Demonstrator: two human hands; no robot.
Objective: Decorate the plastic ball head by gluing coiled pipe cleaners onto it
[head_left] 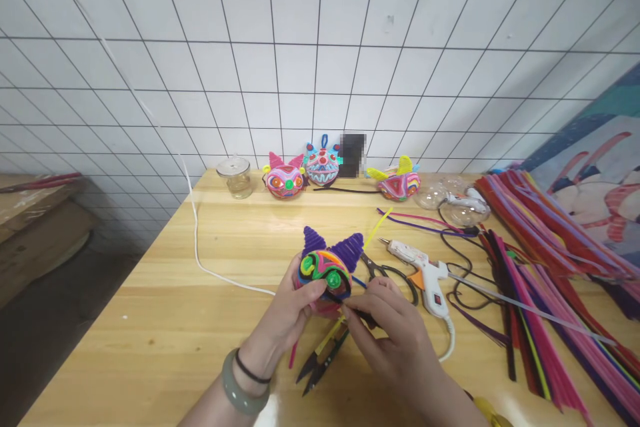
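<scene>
My left hand (287,303) is wrapped round a colourful pipe-cleaner animal head (327,273) with purple pointed ears and green eyes, above the wooden table. The fingers of my right hand (385,320) pinch a thin dark strip, seemingly a black pipe cleaner (364,315), against the head's lower right side; part of it is hidden by the fingers. Black scissor handles (400,283) lie just behind my right hand. Dark pointed blades (320,360) show on the table below both hands; whether they belong to those handles is hidden.
A white glue gun (423,273) with its cord lies on the right. Bundles of pipe cleaners (540,327) cover the right side. Finished heads (285,177), a glass jar (235,177) and clear plastic balls (450,200) line the back. A white cable (210,270) crosses the left.
</scene>
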